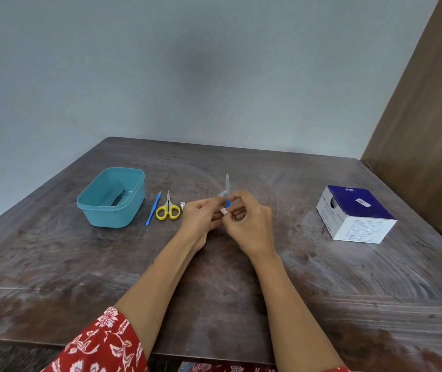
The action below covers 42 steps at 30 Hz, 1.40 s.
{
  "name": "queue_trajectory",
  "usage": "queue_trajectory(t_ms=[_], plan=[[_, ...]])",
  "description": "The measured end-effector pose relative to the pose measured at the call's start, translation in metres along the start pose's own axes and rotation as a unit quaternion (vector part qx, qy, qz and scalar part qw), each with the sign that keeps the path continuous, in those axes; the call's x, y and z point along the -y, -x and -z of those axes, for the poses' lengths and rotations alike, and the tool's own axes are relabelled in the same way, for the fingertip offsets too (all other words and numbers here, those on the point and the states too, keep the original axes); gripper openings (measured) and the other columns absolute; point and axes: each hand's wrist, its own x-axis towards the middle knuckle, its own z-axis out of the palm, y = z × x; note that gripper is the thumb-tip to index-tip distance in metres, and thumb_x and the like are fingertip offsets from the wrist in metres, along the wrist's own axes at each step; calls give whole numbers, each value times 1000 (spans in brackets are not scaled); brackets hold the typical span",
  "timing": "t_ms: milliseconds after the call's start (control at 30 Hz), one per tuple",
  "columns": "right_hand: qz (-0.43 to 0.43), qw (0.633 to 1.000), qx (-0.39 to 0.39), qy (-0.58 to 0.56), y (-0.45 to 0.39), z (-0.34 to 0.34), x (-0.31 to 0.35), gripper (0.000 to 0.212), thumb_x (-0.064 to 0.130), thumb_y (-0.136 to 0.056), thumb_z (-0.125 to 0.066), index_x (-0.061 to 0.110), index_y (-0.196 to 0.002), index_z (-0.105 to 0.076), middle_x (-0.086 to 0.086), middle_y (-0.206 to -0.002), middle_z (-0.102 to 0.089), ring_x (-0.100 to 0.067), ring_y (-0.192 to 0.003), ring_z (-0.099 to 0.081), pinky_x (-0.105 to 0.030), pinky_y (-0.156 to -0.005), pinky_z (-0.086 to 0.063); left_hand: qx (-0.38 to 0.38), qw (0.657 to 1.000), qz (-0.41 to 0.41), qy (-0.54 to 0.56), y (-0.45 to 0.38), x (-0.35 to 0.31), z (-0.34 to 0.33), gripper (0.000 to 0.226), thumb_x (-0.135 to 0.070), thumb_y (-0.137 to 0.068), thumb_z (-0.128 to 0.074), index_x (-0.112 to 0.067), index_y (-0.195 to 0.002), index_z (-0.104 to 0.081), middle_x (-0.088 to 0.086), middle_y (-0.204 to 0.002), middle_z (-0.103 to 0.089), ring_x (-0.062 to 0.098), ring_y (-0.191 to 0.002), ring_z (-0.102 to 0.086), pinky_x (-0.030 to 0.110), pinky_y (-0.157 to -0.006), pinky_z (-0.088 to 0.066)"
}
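We hold the nail file (227,183) upright, well right of the teal tub (112,217), leaving its blade free for wiping. Our right hand (249,224) pinches its blue handle, and our left hand (203,218) seems to pinch a white swab (224,210) against it. Between the tub and our hands lie a blue pusher (152,210), yellow scissors (168,210) and a clipper (182,205). A box (357,216) sits farthest right. Nothing blocks us.

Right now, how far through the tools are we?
Done: one dark tool, probably tweezers, lies in the teal tub. In hand: the left hand and right hand hold the blue-handled file upright, a white pad against its handle. Left: blue stick, yellow scissors and small clipper lie on the table beside the tub.
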Motion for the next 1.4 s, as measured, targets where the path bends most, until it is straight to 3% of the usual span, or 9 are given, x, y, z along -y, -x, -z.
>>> queue_trajectory(t_ms=[100,200,433,633,867,1033,1133,1233,1400], plan=[[-20,1000,3,5,0,0,-1,35,4,-71,-69,18,-100,-56,8,-68,-67,-4,-60,-62,-27,-65,-56,-8,1000,4,-26,1,1,0,17,-4,-85,-61,2,-101,-65,14,-81,-66,20,-69,-64,27,-60,-56],[-46,998,-30,-12,-3,-2,1,34,5,-76,-67,16,-105,-52,5,-72,-69,-9,-64,-65,-30,-67,-57,4,999,-1,-34,3,0,0,9,3,-87,-56,-1,-89,-63,13,-77,-66,13,-58,-67,23,-52,-56],[5,1000,11,8,0,1,-2,39,5,-68,-69,28,-92,-49,18,-62,-58,-1,-61,-60,-23,-62,-55,-8,999,-8,-38,2,-2,0,8,-10,-84,-65,-4,-80,-67,8,-68,-67,11,-54,-65,23,-50,-55],[-45,998,-37,-31,-3,-3,-3,32,8,-75,-69,20,-100,-53,13,-68,-63,-6,-63,-65,-32,-67,-58,20,1000,-6,-23,6,-4,0,5,0,-85,-61,-3,-82,-63,7,-66,-68,11,-55,-68,22,-49,-54],[-79,996,-15,-38,-2,-3,-8,32,12,-71,-71,28,-88,-50,10,-68,-66,-2,-61,-64,-30,-63,-57,10,999,4,-30,5,-7,2,4,-3,-86,-61,-4,-83,-64,13,-78,-66,16,-58,-69,27,-54,-58],[-182,955,-39,-232,-8,-1,-10,36,9,-72,-73,33,-86,-50,6,-73,-70,-8,-68,-68,-19,-59,-52,32,998,25,-50,4,-7,2,7,-6,-88,-59,-7,-85,-66,8,-80,-70,17,-61,-71,30,-59,-60],[-248,922,17,-298,-8,-2,-15,30,7,-74,-74,21,-88,-52,-1,-73,-71,-20,-70,-70,-32,-65,-57,15,997,32,-66,2,-7,4,6,-10,-88,-60,-9,-88,-67,8,-82,-70,20,-70,-70,34,-67,-59],[-285,887,41,-360,-9,-4,-15,27,-4,-79,-67,12,-93,-50,-2,-68,-70,-19,-68,-67,-32,-66,-58,18,997,36,-60,2,-8,5,6,-12,-87,-62,-9,-90,-67,9,-87,-69,24,-81,-67,37,-77,-56],[-315,843,29,-435,-13,0,-12,27,-9,-82,-63,12,-95,-51,-7,-80,-69,-15,-70,-68,-34,-76,-58,26,998,35,-54,2,-10,4,9,-12,-87,-62,-9,-93,-68,6,-90,-70,21,-90,-66,34,-77,-55]])
